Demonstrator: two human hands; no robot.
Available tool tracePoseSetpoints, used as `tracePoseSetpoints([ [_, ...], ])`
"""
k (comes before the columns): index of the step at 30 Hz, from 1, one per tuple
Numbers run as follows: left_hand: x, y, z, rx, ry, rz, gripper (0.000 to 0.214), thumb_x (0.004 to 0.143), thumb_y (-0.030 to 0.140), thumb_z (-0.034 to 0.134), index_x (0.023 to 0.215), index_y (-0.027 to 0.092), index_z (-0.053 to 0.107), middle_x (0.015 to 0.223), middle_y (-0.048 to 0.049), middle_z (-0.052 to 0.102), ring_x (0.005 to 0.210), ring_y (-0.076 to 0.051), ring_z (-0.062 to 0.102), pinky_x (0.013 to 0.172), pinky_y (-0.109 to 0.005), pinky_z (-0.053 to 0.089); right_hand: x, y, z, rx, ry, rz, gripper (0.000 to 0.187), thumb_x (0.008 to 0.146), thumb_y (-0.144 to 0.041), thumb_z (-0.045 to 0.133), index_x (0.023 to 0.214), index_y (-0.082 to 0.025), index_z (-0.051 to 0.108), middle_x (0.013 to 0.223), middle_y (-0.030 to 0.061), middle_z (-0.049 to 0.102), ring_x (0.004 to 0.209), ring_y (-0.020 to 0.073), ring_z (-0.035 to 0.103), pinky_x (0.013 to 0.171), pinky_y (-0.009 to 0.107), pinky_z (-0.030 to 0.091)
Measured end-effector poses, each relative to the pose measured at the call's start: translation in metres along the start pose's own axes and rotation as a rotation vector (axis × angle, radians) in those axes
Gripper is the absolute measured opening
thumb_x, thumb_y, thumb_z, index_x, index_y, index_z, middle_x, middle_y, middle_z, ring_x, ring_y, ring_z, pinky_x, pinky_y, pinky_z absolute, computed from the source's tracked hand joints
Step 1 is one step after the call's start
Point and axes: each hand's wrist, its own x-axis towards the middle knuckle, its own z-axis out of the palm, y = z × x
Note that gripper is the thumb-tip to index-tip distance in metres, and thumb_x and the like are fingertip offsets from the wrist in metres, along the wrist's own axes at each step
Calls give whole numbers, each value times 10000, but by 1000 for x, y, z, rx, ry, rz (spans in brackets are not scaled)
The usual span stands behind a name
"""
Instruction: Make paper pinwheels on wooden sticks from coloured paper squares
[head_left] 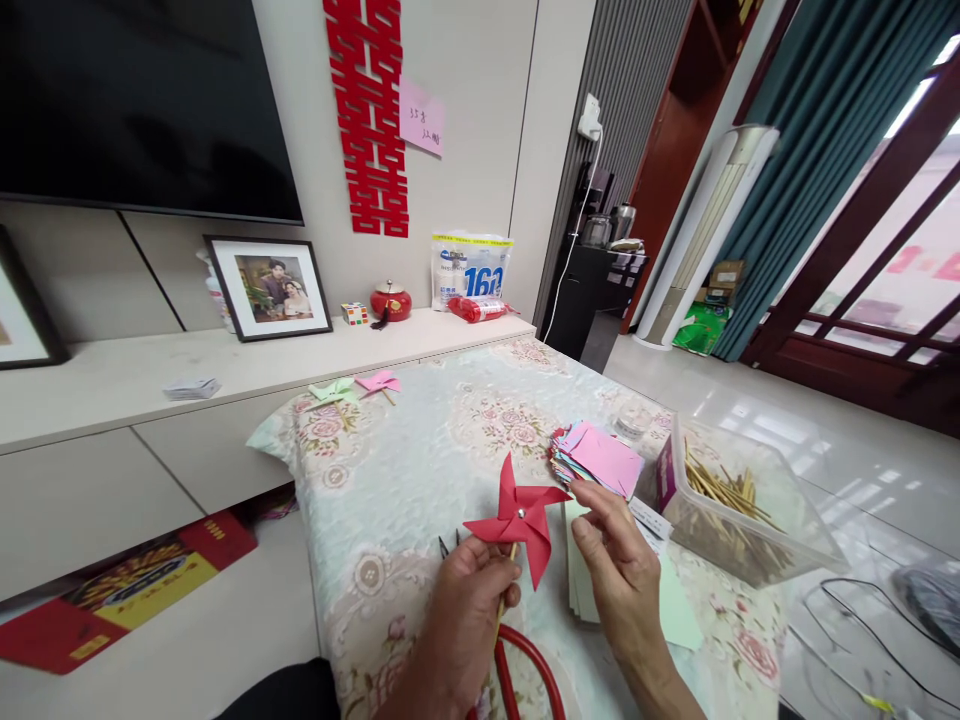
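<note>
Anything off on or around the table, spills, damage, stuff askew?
No spills or damage visible. Just untidy: the coloured paper stack is fanned unevenly, edges out of line, and cables lie loose on the floor. The red pinwheel in the left hand looks intact.

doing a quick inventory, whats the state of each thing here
red pinwheel: assembled, held
left hand: closed on its stick
right hand: partly open
red-handled tool: tips apart
box: open, holding sticks
paper stack: uneven
green pinwheel: assembled
pink pinwheel: assembled
tv: screen dark
red pot: lidded
</note>
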Motion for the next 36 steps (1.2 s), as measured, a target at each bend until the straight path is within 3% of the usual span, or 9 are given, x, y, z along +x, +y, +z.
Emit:
tracePoseSetpoints([
  [4,-3,-1,-4,70,-35,-22,217,516,122,695,731,134,719,630,14,596,535,-89,421,493,-230,334,3,1,-2,-33,-82,-34,281,956,-303,567,1207,-315,693,1259,77,652,1205,277,573,1013,479,454],
  [11,-8,2,-3,134,-106,-33,218,515,125,663,725,131,723,611,22,576,511,-84,399,479,-231,329,4,-3,0,-44,-214,-59,252,979,-298,533,1133,-287,732,1186,90,683,1153,263,606,974,453,489],
  [18,-4,-1,-2,198,-79,-6,203,525,137,641,720,146,697,578,31,565,478,-82,370,461,-229,299,3,-4,0,-78,-176,-81,265,971,-301,540,1184,-288,696,1271,97,641,1206,282,575,998,478,465],
  [24,-1,-6,-7,398,-38,116,151,614,192,676,758,163,712,561,19,584,508,-124,462,513,-242,365,2,-7,0,-74,-168,-53,158,938,-316,595,1031,-268,713,1250,103,644,1201,297,571,988,477,449],
  [31,-9,-9,-7,538,-55,392,161,697,152,653,794,225,759,815,-59,657,756,-217,605,621,-273,450,2,-9,3,7,-147,35,155,876,-365,684,832,-227,628,1262,121,635,1213,308,563,985,466,440],
  [36,-12,-5,-2,599,-41,435,228,694,128,627,830,244,770,831,-69,657,783,-240,612,639,-296,464,2,-8,3,-2,-136,22,135,884,-328,666,802,-225,639,1227,113,654,1194,300,578,983,461,442],
])
